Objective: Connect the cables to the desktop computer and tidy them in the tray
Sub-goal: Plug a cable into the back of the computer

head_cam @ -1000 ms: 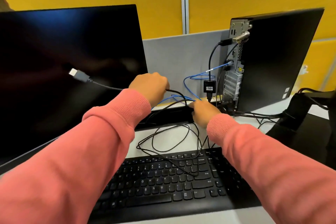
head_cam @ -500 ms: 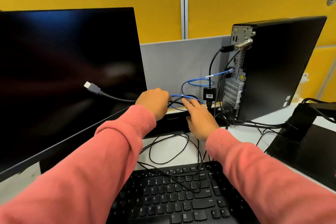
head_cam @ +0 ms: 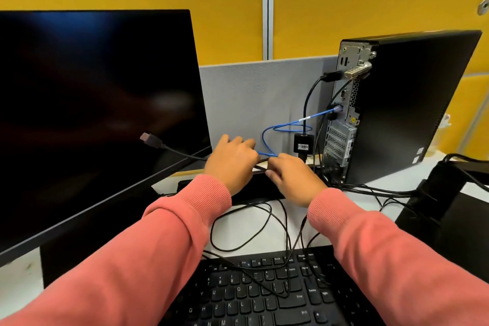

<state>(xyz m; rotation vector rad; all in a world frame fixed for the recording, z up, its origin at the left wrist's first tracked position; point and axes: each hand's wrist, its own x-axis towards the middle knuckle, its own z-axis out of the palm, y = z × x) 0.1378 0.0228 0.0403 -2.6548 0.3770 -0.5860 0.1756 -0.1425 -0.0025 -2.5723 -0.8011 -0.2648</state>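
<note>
Since a second ago, both hands have come closer together at the back of the desk, and the loose plug has dropped lower in front of the screen. I see my left hand (head_cam: 232, 164) with its fingers curled round a black cable (head_cam: 182, 154). That cable runs left from the hand and ends in a loose plug (head_cam: 150, 139), hanging in the air in front of the dark monitor (head_cam: 92, 103). My right hand (head_cam: 292, 180) sits just beside the left one, nearly touching it. Its fingers bend down onto the bunch of cables there, but I cannot tell if they grip one.

A blue cable (head_cam: 291, 128) loops up behind the hands and plugs into the back of the desktop computer (head_cam: 412, 103), which stands upright on the right. A black cable with a small box (head_cam: 303, 143) on it hangs from the computer's back too. More black cables (head_cam: 238, 233) lie loose on the white desk (head_cam: 264, 230) and cross onto the keyboard (head_cam: 264, 294). I cannot tell where the tray is.
</note>
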